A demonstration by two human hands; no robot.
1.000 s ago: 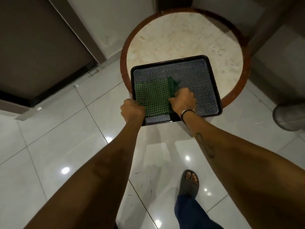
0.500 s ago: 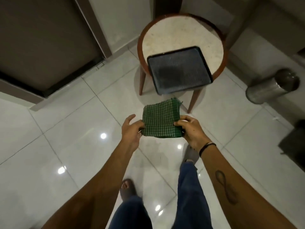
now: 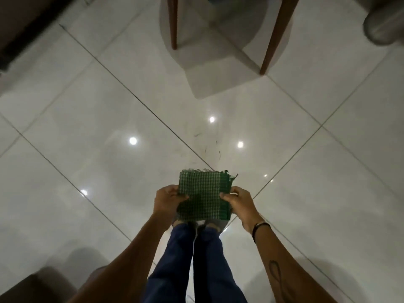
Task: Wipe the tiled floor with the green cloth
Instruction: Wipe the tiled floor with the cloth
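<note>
A folded green checked cloth [image 3: 204, 194] with a frayed far edge is held flat in the air above my feet. My left hand [image 3: 165, 199] grips its left side and my right hand [image 3: 239, 201] pinches its right side. Below it lies the glossy white tiled floor [image 3: 122, 110] with dark grout lines. A few thin dark strands or marks [image 3: 215, 147] lie on the tile just beyond the cloth.
Two brown wooden table legs [image 3: 274, 33] stand at the top. A metal bin [image 3: 384, 22] sits at the top right. A dark door threshold [image 3: 24, 33] runs along the top left. A brown object [image 3: 32, 289] fills the bottom left corner. My legs in blue trousers [image 3: 192, 263] are below the cloth.
The cloth has been lifted off the black tray on the round table. I have stepped back and my view has tilted down, so the tabletop has left the view. Both hands keep hold of the cloth.
</note>
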